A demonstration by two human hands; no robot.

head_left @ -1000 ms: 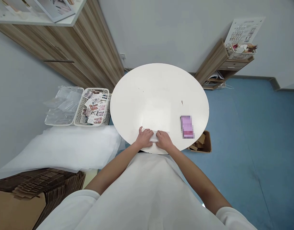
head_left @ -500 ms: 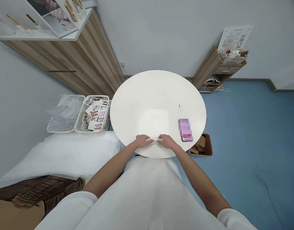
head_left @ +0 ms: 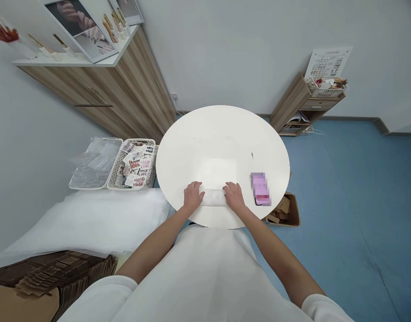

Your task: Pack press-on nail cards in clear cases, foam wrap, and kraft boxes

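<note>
Resting left hand [head_left: 192, 197] and right hand [head_left: 235, 198], apart with fingers loosely spread, on opposite ends of white strip [head_left: 213, 197] near front rim of round table [head_left: 222, 129], presumably to keep it flat and within easy reach.

Strip [head_left: 213, 197] on near part of tbl [head_left: 222, 129], btwn left hand [head_left: 192, 197] & right hand [head_left: 234, 197]; phone [head_left: 259, 184] on tbl, right. Basket [head_left: 153, 166] w/ cards [head_left: 135, 180] left of tbl, box [head_left: 295, 210] near right.

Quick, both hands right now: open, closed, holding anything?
Left hand: open, fingers loosely bent, at the left end of the white strip.
Right hand: open, fingers loosely bent, at the strip's right end.
</note>
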